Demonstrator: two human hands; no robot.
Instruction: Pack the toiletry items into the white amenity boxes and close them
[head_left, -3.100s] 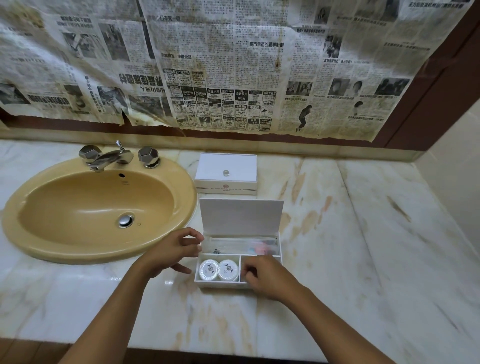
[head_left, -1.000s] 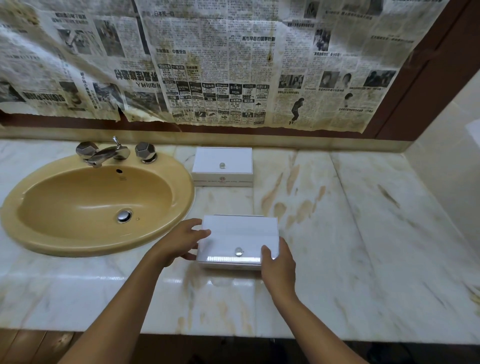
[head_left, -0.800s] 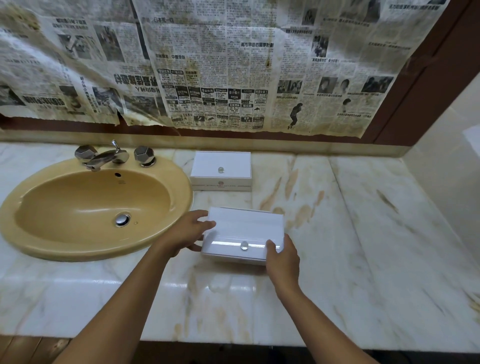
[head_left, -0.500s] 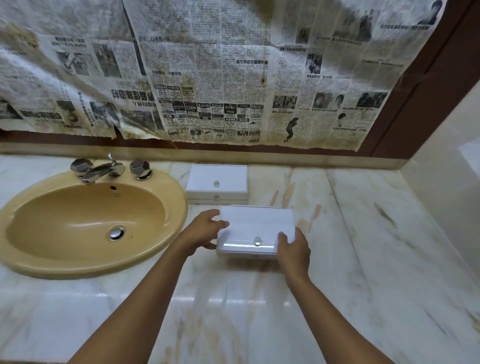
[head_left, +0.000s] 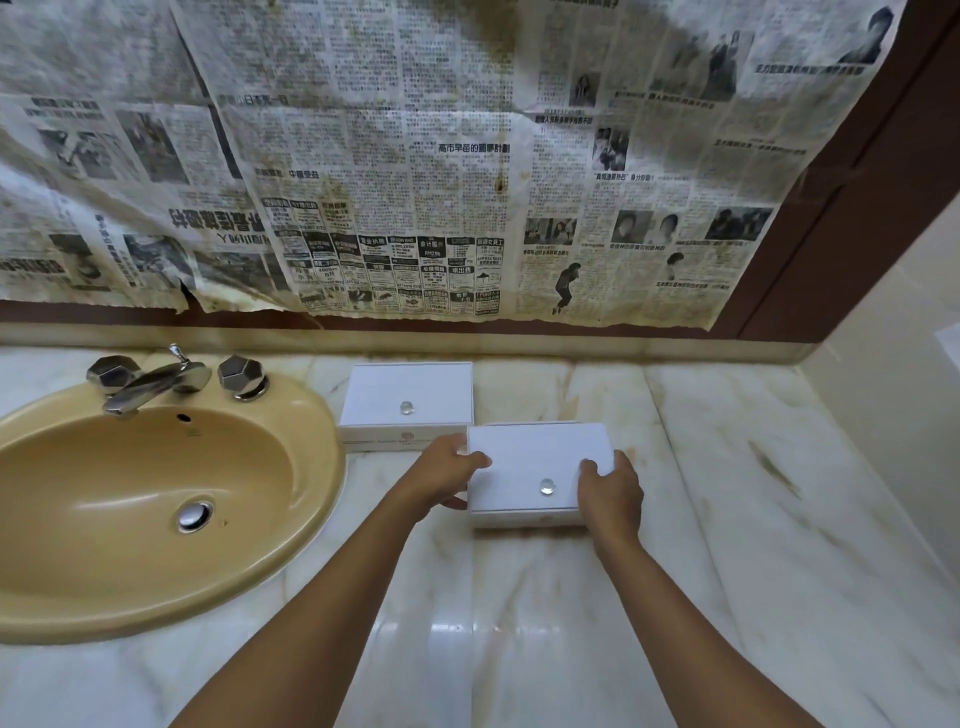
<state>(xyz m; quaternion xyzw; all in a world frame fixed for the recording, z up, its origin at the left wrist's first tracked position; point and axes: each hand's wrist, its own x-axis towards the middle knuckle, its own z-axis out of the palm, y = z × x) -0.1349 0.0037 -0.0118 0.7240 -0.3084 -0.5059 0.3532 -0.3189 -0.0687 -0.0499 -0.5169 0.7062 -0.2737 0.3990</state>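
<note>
Left hand: grasping near box, left end.
Right hand: grasping its right end.
Contents: hidden, lid down.
Far box: closed; front corner covered.

Two shut white boxes, corners adjacent.

Right of the right hand the marble counter runs open to the side wall. Beyond the left hand a closed white box blocks the way (just beside the held box). Further left sits the sink.
</note>
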